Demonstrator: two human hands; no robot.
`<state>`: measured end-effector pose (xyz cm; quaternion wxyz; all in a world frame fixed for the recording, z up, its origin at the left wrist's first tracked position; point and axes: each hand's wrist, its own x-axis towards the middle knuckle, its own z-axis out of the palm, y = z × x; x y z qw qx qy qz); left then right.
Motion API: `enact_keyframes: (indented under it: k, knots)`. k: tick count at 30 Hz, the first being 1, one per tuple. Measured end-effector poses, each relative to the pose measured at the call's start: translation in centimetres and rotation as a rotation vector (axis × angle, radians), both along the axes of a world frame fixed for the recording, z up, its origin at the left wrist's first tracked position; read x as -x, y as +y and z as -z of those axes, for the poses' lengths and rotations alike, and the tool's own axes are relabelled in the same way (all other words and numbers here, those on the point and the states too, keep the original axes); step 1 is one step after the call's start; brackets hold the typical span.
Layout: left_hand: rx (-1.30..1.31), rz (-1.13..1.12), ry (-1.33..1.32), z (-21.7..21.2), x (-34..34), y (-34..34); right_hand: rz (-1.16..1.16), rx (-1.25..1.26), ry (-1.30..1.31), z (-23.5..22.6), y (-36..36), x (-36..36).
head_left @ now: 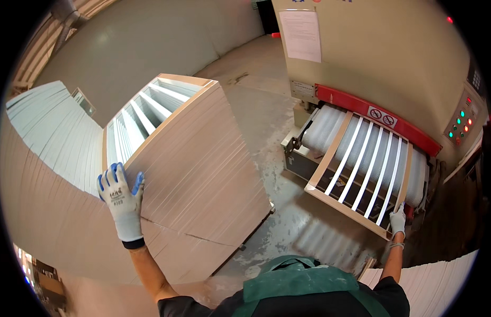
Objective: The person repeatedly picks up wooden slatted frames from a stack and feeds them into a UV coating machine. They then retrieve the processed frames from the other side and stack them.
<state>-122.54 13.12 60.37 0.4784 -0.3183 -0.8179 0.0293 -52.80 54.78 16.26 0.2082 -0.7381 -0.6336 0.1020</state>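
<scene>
My left hand (pixel 120 195), in a white work glove with blue-coated fingers, lies on the near corner of a tall stack of slatted frames (pixel 198 153). Its thumb and fingers are apart. The top frame has white slats inside a brown border. At the right, one slatted frame (pixel 322 165) lies partly on the grey textured conveyor belt (pixel 320 129), its near end jutting out past it. My gloved right hand (pixel 397 222) is closed on this frame's near right corner; some of its fingers are hidden.
Over the belt stands a beige machine (pixel 372 58) with a red guard bar (pixel 380 116) and a control panel (pixel 461 120) of lit buttons. Another stack of white-topped panels (pixel 58 132) rises at the far left. More stacked pieces (pixel 428 288) sit at the lower right.
</scene>
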Motion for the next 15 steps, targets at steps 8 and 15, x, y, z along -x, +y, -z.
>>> enact_keyframes:
  k: [8, 15]
  knots:
    - [0.064, 0.121, -0.204, -2.6, 0.2, -2.3, 0.027, 0.106, -0.067, -2.4, 4.5, -0.7]
    - [0.096, 0.223, -0.281, -4.0, -0.9, -3.1, -0.224, -0.269, -0.238, -10.9, 2.5, 11.6]
